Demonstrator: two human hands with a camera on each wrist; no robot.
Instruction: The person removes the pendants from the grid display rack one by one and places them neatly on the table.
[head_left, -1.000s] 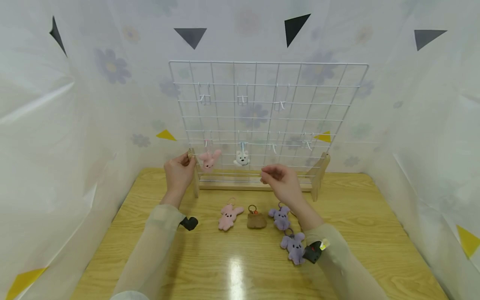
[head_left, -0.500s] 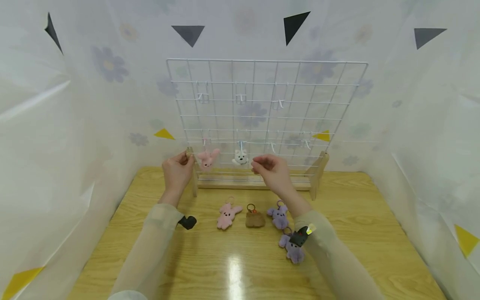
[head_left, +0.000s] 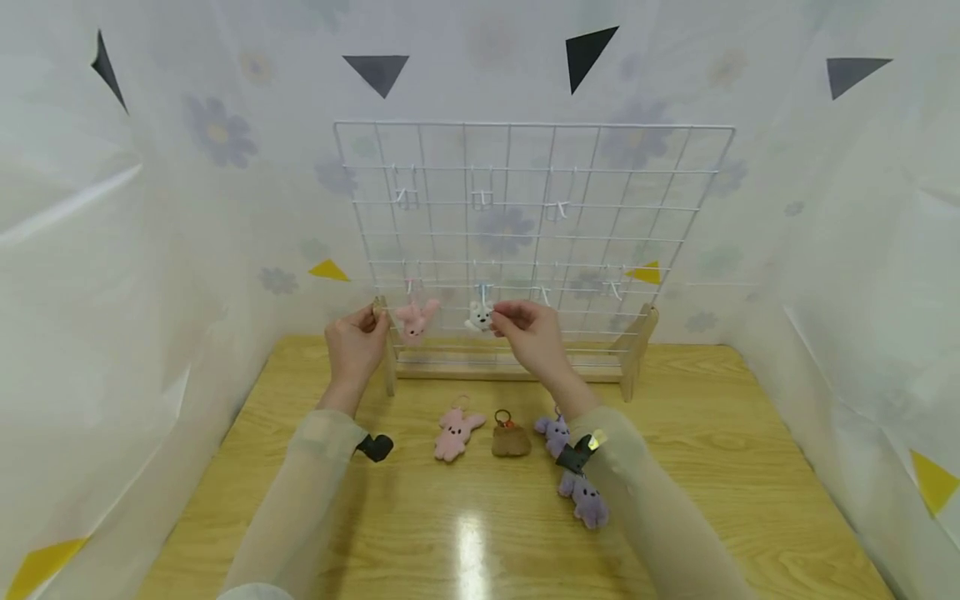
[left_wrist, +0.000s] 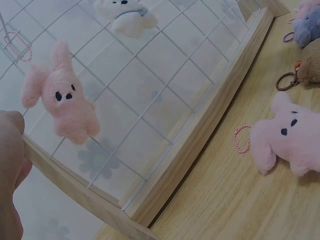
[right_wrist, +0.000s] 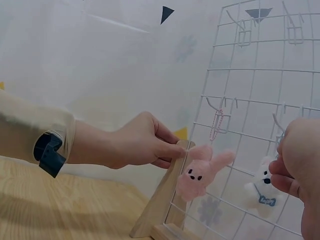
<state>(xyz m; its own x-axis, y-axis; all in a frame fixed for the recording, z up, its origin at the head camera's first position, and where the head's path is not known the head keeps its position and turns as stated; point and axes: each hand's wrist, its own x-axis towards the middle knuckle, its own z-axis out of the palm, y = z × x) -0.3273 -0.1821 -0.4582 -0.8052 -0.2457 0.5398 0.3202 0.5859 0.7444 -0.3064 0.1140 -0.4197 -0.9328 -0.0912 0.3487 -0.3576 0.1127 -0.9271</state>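
My left hand (head_left: 354, 346) grips the top of the left wooden post (head_left: 389, 358) of a white wire grid rack (head_left: 510, 225). My right hand (head_left: 531, 333) has its thumb and fingers at the right side of a white plush bear keychain (head_left: 478, 316), pinching its edge; the fingertips partly hide it. By a light blue loop the bear hangs from a lower-row hook. Left of it, a pink plush bunny keychain (right_wrist: 201, 172) hangs by a pink bead chain. Another pink bunny keychain (left_wrist: 287, 132) lies on the table.
On the table (head_left: 300, 500) lie a brown plush keychain (head_left: 511, 439) and two purple plush keychains (head_left: 588, 502), partly behind my right wrist. Bare hooks (head_left: 559, 210) stand in the upper row and at the lower right. A floral sheet (head_left: 225, 200) encloses the sides.
My right hand has moved left and slightly up along the grid, from beside the bear to contact with its right side. The left hand stays on the post.
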